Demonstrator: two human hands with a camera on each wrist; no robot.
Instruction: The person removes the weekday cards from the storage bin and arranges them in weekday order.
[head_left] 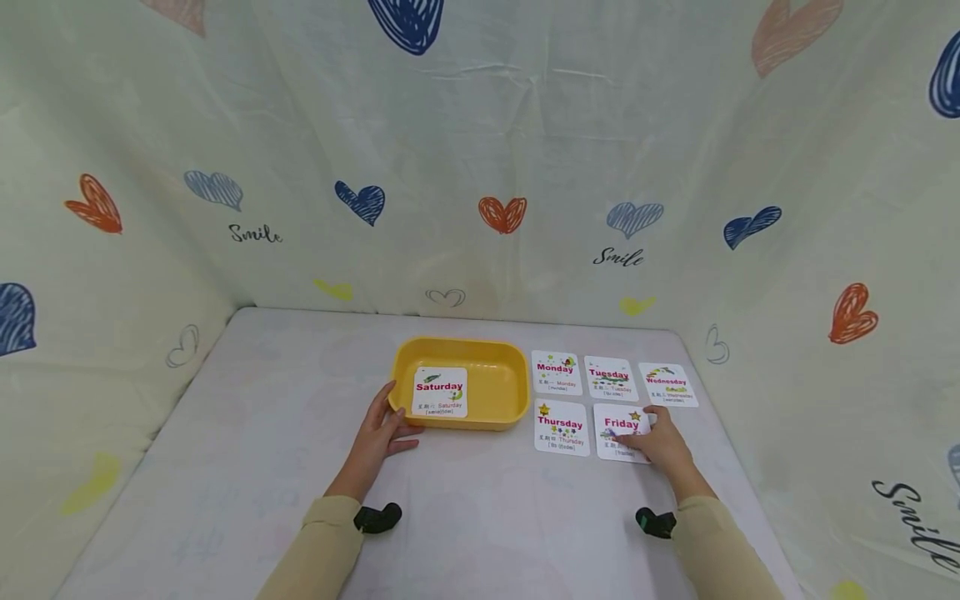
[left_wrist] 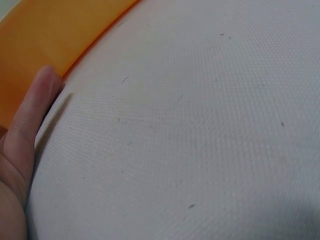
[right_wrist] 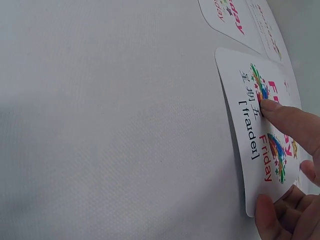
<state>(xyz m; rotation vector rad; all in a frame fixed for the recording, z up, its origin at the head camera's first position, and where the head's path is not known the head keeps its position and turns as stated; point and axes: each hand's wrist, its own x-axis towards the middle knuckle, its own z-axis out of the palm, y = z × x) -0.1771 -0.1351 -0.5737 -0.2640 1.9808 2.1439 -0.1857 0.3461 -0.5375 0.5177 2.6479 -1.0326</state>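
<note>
My left hand (head_left: pixel 375 433) holds the left front corner of a yellow tray (head_left: pixel 495 379). In the left wrist view one straight finger (left_wrist: pixel 37 100) lies against the tray's orange-looking outer wall. Inside the tray, at its left side, is a white Saturday card (head_left: pixel 440 392). My right hand (head_left: pixel 663 442) grips the right side of the Friday card (head_left: pixel 615 450). A fingertip presses on the printed face in the right wrist view, and other fingers curl at the card's edge (right_wrist: pixel 235 125), which casts a shadow. The Thursday card (head_left: pixel 562 429) lies just left of it.
Behind these cards, a row holds the Monday card (head_left: pixel 557 372), the Tuesday card (head_left: pixel 611 379) and the Wednesday card (head_left: pixel 669 386). All lie on a white-covered table (head_left: pixel 487 517). A heart-printed curtain (head_left: pixel 450 125) hangs behind and at both sides.
</note>
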